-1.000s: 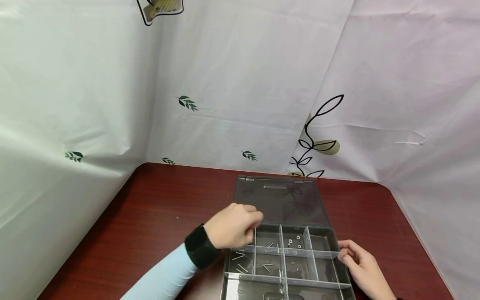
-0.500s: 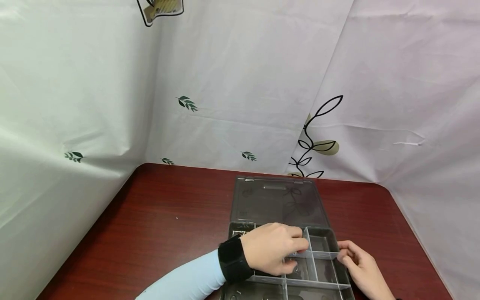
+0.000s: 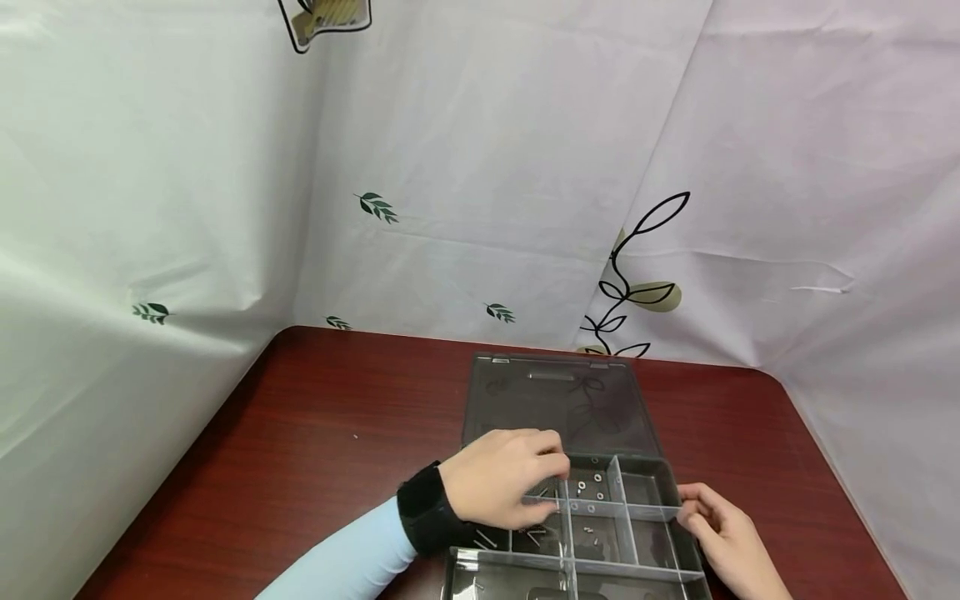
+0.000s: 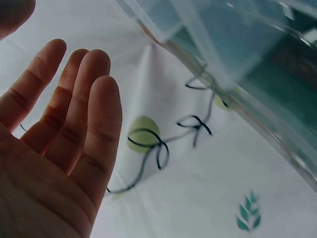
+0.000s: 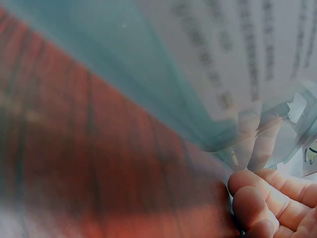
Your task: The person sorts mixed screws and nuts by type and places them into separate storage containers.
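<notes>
A grey translucent compartment box (image 3: 675,533) lies on the table with its lid (image 3: 558,404) folded back. Above its left compartments hovers my left hand (image 3: 498,479), palm down in the head view. The left wrist view shows the fingers of this left hand (image 4: 69,129) nearly straight, thumb apart, nothing between them. Several small nuts (image 3: 597,478) lie in a back compartment, and thin metal pins (image 3: 486,540) lie in a left one. My right hand (image 3: 727,533) touches the box's outer right side with loosely bent fingers. In the right wrist view, its fingertips (image 5: 247,201) meet the box corner.
The dark red wooden table (image 3: 352,383) extends around the box. A white curtain (image 3: 480,167) with leaf prints hangs behind it and along its sides. One tiny light speck (image 3: 356,436) lies on the tabletop to the left.
The left hand moved right from the box's left side to over its middle compartments, then back left a little. The right hand has stayed at the box's right side.
</notes>
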